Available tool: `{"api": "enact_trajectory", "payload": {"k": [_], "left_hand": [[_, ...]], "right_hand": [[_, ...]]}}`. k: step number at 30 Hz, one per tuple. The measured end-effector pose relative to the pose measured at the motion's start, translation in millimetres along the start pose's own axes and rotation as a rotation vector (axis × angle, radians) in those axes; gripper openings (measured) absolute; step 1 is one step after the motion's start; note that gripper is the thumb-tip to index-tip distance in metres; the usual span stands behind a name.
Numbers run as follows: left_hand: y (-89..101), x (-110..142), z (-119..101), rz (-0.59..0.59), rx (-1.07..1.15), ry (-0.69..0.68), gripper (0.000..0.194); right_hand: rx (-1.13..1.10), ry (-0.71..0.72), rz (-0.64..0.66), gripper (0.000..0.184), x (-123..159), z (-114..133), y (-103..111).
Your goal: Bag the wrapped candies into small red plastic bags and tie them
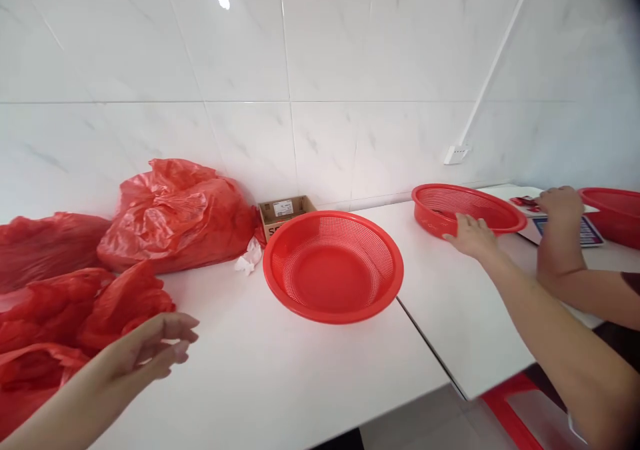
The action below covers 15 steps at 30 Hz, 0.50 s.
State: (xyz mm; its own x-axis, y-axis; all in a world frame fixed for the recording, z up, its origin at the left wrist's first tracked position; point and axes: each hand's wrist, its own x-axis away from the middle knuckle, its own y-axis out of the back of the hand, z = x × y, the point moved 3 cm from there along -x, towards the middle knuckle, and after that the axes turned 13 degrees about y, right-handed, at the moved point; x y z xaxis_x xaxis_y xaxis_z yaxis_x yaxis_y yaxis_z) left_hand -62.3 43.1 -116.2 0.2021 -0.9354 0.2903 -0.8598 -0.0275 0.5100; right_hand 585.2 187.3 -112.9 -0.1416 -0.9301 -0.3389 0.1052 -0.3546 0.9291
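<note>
My left hand (150,347) hangs open above the white table at the lower left, fingers loosely curled and holding nothing. The nearest thing to it is a heap of red plastic bags (123,310). My right hand (470,235) lies across the near rim of a red perforated plastic basket (430,222), its fingers curled over the edge. A second red perforated basket (320,218) sits on the white table (280,377) between my hands, and nothing shows inside it.
A co-worker's hand (560,203) works over printed cards (567,230) at the right, beside a third red basket (613,200). A bulging red bag (175,217), a cardboard box (285,213) and white tissue (249,257) stand by the tiled wall. A seam divides the tabletop.
</note>
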Motion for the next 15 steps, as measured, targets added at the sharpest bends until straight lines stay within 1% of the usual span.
{"api": "enact_trajectory", "payload": {"k": [2,5,7,9,11,12,13,15], "left_hand": [[-16.5,3.2,-10.3,0.062,0.015,0.102,0.042],[-38.4,6.8,-30.5,0.172,0.122,0.290,0.057],[-55.2,5.6,-43.7,0.255,0.197,0.363,0.066],[-75.4,1.1,-53.6,0.333,0.281,0.412,0.075],[-98.4,-5.3,-60.3,0.395,0.371,0.442,0.080],[-110.7,-9.0,-63.4,0.420,0.414,0.436,0.079],[-123.6,-12.8,-67.4,0.447,0.445,0.403,0.075],[-150.5,-21.0,-77.6,0.486,0.483,0.319,0.064]], "right_hand": [[0.039,-0.008,-0.019,0.072,-9.9,-24.2,-18.4],[0.136,-0.014,-0.012,0.072,-28.5,-54.5,-39.8],[0.205,-0.008,0.005,0.065,-38.7,-67.8,-48.9],[0.251,0.020,0.051,0.054,-44.2,-74.9,-53.8],[0.250,0.037,0.109,0.047,-44.9,-78.6,-54.7],[0.235,0.032,0.122,0.045,-43.9,-80.1,-53.4],[0.214,0.020,0.119,0.045,-42.2,-81.7,-51.1],[0.182,-0.001,0.062,0.042,-38.1,-85.0,-43.3]]}}
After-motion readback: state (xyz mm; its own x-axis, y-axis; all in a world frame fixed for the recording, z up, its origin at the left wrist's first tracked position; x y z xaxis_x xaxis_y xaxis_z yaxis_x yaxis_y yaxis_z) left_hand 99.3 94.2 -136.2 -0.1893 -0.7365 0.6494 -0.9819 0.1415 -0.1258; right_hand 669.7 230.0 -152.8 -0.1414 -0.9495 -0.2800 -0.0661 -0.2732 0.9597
